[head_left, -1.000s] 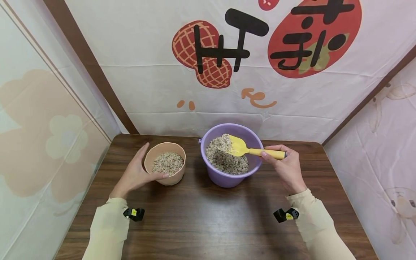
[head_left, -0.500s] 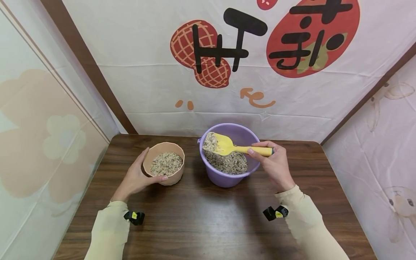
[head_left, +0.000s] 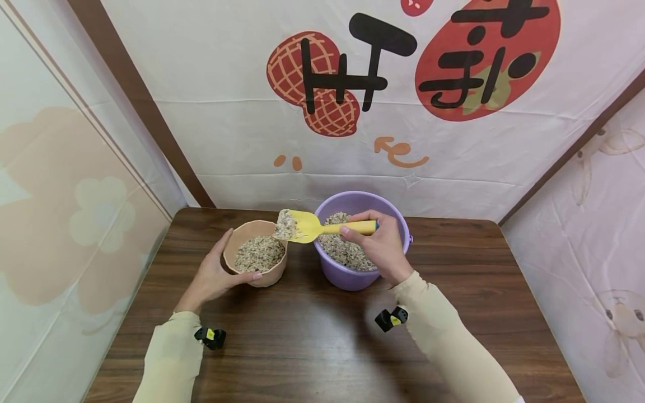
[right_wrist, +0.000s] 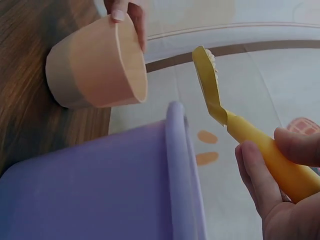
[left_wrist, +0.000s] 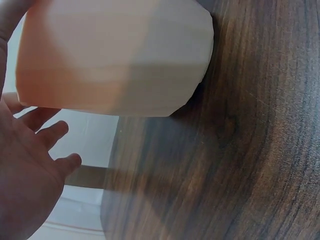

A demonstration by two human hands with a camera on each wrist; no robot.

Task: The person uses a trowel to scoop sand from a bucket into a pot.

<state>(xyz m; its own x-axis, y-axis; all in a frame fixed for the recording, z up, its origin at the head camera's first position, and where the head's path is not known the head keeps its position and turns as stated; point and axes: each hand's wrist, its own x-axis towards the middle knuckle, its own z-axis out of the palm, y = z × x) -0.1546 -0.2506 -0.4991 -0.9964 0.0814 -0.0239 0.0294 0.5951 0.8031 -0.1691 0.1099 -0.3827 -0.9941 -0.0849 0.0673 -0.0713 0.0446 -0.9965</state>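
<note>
A yellow trowel (head_left: 306, 228) is in my right hand (head_left: 382, 246), which grips its handle. Pale grit (head_left: 285, 225) lies on the blade, whose tip overlaps the right rim of a peach flower pot (head_left: 272, 275) in the head view. In the right wrist view, the blade (right_wrist: 207, 82) is raised above the pot's rim level. My left hand (head_left: 209, 279) holds the pot round its left side, thumb along the near rim; some fingers (left_wrist: 52, 134) stick out free beside it. Grit (head_left: 259, 254) fills part of the pot. Under my right hand stands a purple bucket (head_left: 350, 281), also containing grit.
Pot and bucket stand apart on a dark wooden table (head_left: 302, 347), near its back edge. Behind it hangs a printed white cloth wall (head_left: 242, 140), with more cloth at both sides.
My right hand has carried the loaded trowel left, from over the bucket to the flower pot's right rim. My left hand stays at the pot.
</note>
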